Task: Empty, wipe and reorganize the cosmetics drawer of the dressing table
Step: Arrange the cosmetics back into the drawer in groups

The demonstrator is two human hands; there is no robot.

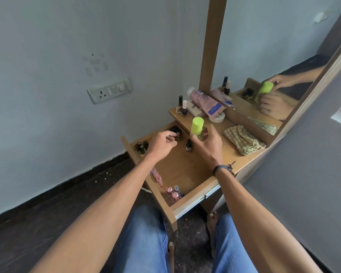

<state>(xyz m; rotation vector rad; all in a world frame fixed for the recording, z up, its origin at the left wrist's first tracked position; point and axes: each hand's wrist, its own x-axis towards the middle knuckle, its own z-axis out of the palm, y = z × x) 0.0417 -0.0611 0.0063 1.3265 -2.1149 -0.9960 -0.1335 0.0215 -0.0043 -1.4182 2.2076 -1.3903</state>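
Your right hand (207, 143) has its grip around the upright lime-green bottle (197, 126) over the surface edge, while your left hand (161, 143) — curled, can't tell on what — sits nearer the dark bottles (176, 132) in the drawer (181, 168), just at its 1 o'clock.

Right hand (206, 142) grips green bottle (197, 126) (over drawer (185, 170)).
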